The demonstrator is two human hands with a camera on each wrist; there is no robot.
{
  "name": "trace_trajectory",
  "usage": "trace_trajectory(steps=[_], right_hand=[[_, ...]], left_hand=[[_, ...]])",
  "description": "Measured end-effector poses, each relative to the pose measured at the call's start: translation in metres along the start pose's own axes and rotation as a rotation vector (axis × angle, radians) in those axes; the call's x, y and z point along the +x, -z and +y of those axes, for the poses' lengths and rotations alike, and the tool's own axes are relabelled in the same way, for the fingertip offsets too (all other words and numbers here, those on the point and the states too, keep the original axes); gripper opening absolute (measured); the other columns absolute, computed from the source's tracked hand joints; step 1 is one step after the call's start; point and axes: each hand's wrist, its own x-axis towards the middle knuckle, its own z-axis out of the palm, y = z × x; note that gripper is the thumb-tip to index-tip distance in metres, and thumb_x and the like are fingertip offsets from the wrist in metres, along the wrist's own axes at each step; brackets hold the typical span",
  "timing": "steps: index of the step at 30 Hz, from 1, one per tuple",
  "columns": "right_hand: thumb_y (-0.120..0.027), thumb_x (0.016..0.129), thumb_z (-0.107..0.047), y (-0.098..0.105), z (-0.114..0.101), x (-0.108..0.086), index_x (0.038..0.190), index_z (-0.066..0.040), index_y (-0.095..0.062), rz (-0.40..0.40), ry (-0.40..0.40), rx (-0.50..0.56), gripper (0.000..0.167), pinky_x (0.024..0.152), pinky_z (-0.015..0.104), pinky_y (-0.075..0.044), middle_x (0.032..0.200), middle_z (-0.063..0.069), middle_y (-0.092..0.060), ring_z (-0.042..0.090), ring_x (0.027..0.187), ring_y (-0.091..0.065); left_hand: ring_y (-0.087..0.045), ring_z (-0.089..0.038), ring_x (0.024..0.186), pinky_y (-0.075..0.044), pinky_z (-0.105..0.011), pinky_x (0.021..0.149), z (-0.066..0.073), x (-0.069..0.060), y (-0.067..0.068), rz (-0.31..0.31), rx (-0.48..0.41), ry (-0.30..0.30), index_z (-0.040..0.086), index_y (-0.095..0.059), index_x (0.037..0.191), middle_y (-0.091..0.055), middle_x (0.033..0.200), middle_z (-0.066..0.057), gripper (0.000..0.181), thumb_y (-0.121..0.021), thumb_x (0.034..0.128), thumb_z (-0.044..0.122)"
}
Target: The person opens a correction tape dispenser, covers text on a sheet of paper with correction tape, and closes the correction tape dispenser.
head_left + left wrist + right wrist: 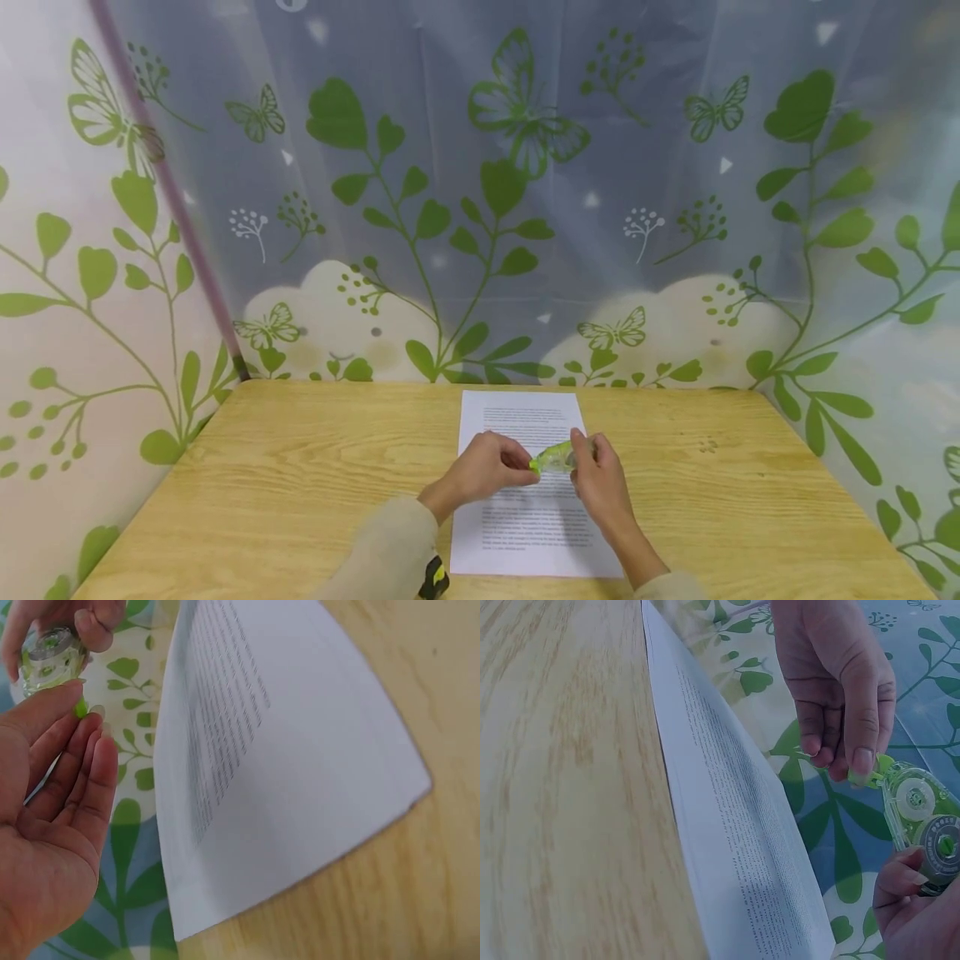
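Above a printed sheet of paper (525, 517), a clear green correction tape (557, 457) is held between both hands. My right hand (602, 483) grips its body at the rear end. With thumb and fingertips, my left hand (487, 468) pinches the bright green cap (866, 771) at the tip. Through the clear case in the right wrist view, a white reel and a grey reel show. In the left wrist view the correction tape (52, 660) lies partly behind my left thumb.
The paper lies flat on a wooden table (300, 467), its long side running away from me. A patterned curtain (420, 208) with leaves and butterflies hangs behind the table and at its sides. A black and yellow band (434, 577) is at my left sleeve.
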Motion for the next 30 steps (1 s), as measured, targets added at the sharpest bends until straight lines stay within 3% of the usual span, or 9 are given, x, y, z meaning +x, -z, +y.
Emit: trace_trajectory(steps=[11, 19, 24, 30], right_hand=[[-0.044, 0.096, -0.057, -0.002, 0.003, -0.002, 0.090, -0.005, -0.042, -0.004, -0.040, 0.108, 0.052, 0.044, 0.021, -0.031, 0.059, 0.003, -0.043, 0.012, 0.049, -0.039], [-0.056, 0.088, -0.060, -0.002, 0.004, 0.000, 0.099, -0.005, -0.045, -0.010, -0.062, 0.048, 0.057, 0.045, 0.020, -0.033, 0.064, 0.000, -0.047, 0.010, 0.051, -0.039], [-0.054, 0.089, -0.060, -0.001, 0.004, 0.000, 0.098, -0.005, -0.044, -0.010, -0.063, 0.040, 0.056, 0.046, 0.021, -0.033, 0.063, 0.000, -0.046, 0.010, 0.051, -0.038], [-0.053, 0.090, -0.060, 0.001, 0.004, 0.001, 0.100, -0.005, -0.045, -0.009, -0.061, 0.040, 0.056, 0.046, 0.021, -0.033, 0.062, 0.000, -0.046, 0.011, 0.052, -0.038]], left_hand=[[-0.060, -0.007, 0.065, -0.049, -0.023, 0.057, 0.002, 0.002, -0.013, 0.031, -0.094, 0.056, 0.010, -0.073, 0.083, -0.065, 0.072, 0.008, 0.014, -0.081, 0.0770, 0.021], [-0.061, -0.009, 0.068, -0.050, -0.024, 0.059, 0.007, 0.001, -0.015, 0.043, -0.152, 0.083, 0.008, -0.073, 0.087, -0.067, 0.075, 0.004, 0.018, -0.081, 0.0776, 0.021], [-0.062, -0.010, 0.072, -0.051, -0.024, 0.061, 0.001, 0.001, -0.008, 0.037, -0.096, 0.059, 0.007, -0.071, 0.097, -0.067, 0.083, 0.001, 0.024, -0.081, 0.0775, 0.018], [-0.060, -0.016, 0.082, -0.051, -0.029, 0.069, -0.012, -0.001, 0.020, 0.116, 0.103, 0.066, 0.001, -0.067, 0.108, -0.066, 0.097, -0.009, 0.031, -0.076, 0.0819, 0.015]])
